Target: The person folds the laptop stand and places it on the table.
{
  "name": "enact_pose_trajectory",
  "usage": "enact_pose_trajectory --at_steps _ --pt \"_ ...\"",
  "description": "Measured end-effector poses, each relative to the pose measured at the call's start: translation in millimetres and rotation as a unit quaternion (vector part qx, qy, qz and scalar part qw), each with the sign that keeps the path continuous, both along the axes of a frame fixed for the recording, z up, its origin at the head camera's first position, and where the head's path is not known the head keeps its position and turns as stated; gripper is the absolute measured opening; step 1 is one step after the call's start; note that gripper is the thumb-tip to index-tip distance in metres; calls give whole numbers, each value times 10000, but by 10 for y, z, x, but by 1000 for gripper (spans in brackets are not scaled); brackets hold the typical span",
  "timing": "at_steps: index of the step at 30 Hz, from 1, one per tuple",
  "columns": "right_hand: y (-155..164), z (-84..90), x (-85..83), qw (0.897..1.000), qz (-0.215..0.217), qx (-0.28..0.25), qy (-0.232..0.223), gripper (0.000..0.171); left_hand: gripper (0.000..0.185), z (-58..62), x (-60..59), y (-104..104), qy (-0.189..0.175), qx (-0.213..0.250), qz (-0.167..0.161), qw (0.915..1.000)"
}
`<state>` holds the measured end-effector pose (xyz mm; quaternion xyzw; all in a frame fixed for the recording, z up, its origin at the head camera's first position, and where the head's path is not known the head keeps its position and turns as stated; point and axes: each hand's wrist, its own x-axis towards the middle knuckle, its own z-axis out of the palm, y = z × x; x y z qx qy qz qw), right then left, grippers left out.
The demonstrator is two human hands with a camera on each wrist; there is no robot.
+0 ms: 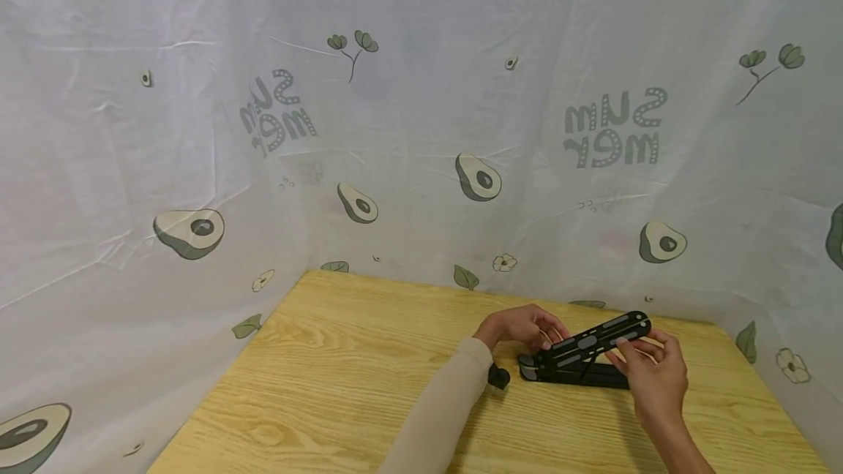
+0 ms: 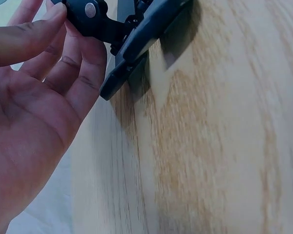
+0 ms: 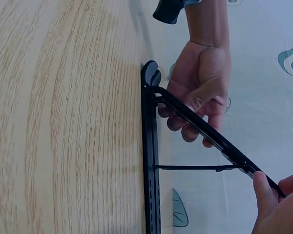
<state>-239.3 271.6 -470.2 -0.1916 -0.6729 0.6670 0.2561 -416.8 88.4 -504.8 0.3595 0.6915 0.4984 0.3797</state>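
On the wooden worktop (image 1: 342, 379), toward its far right part, sits a black folding stand (image 1: 582, 355). The left hand (image 1: 523, 328) curls its fingers round the hinged end, steadying it. The right hand (image 1: 648, 371) pinches the raised upper arm near its free tip, a thin strut propping it. It looks light, stiff and jointed; best held at the hinge and the arm's tip, clear of pinch points.

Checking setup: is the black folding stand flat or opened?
Opened: the stand's top arm is raised at an angle, propped by a thin strut, right hand pinching its raised end.
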Motion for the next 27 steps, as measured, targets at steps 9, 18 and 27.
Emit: enact_pose_trajectory --at_steps 9,18,27 --pt "-8 8 37 9998 -7 -204 -11 42 43 12 -53 43 -50 -131 -139 9998" --pt "-44 -4 51 9998 -73 -181 2 42 42 47 -74 39 -155 -212 -140 9996" --pt "-89 -12 55 9996 -191 -201 16 41 40 27 -116 46 -71 -301 -275 9991"
